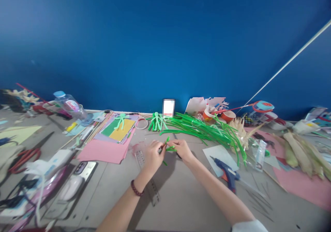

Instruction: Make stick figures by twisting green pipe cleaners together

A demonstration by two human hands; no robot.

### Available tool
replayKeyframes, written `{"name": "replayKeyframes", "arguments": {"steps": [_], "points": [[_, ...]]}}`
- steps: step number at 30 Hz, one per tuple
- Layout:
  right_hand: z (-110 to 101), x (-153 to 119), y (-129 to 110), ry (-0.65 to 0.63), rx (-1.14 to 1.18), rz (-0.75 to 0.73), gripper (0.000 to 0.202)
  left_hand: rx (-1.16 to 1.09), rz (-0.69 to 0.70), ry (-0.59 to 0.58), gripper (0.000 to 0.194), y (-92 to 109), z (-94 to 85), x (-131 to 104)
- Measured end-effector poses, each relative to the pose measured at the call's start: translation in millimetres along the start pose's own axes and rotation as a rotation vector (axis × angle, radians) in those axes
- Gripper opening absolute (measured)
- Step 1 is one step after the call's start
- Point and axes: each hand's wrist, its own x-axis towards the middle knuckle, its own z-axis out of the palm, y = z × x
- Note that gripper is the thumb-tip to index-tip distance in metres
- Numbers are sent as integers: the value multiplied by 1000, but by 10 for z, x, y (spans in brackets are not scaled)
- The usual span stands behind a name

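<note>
Both hands meet over the middle of the grey table. My left hand, with a dark bead bracelet at the wrist, pinches a short green fuzzy stem. Its other side is gripped by my right hand, fingertips close to those of the left. Bits of the stem stick out above and between the fingers. Behind the hands stand green figures made of similar stems. A long bundle of green stems lies behind and to the right. Under my left forearm is a clear ruler.
Pink paper and coloured sheets lie left of the hands, near a phone and a plastic bottle. At right are a blue glue gun on white paper, orange cups and corn husks. A blue wall rises behind.
</note>
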Motion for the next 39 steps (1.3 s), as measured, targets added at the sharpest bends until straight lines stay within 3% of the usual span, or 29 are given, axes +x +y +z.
{"name": "replayKeyframes", "arguments": {"steps": [4,7,9,12,15,17,21,25,32,39], "points": [[9,-17,25,41,-96,-18,26,329,196,-6,23,-29,38,-68],[16,-27,-2,58,-109,-44,25,293,179,-15,22,-27,47,-79],[10,-23,-34,74,-93,-76,23,109,78,-3,19,-11,33,-55],[-26,-15,-96,52,-50,-98,22,-323,-216,-10,20,4,-2,19],[-79,-28,-178,-73,42,-80,25,-727,-529,-119,28,-2,-44,95],[-114,-50,-243,-178,84,-85,26,-885,-597,-256,28,-2,-78,121],[-172,-90,-350,-328,84,-85,26,-1004,-609,-504,31,14,-139,100],[-204,-89,-353,-386,117,-63,27,-1144,-603,-617,32,9,-137,41],[-220,-80,-322,-522,80,-103,26,-1278,-663,-650,37,-16,-25,-52],[-297,-4,-255,-450,42,-44,24,-1057,-640,-561,36,24,-40,10]]}}
